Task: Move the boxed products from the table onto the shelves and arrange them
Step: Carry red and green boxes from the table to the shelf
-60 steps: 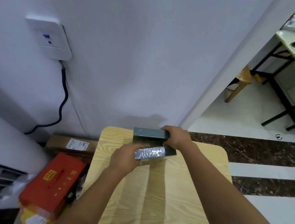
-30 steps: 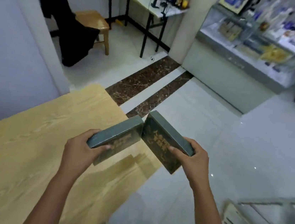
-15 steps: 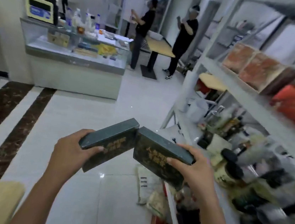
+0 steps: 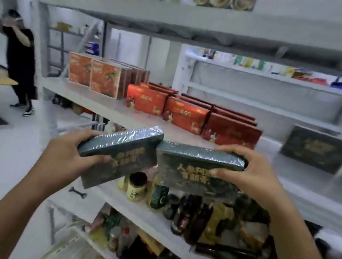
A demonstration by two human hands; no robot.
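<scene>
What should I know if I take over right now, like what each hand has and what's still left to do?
Left hand: grips the left box, dark green, shrink-wrapped, tilted.
Right hand: grips the right box, same kind.
Where: both boxes are in the air in front of the middle shelf, not on it yet.
Done: two boxes are in hand at the shelves.
Left: set both down, probably on the bare stretch beside the matching dark box, right of the red boxes, and line them up.
</scene>
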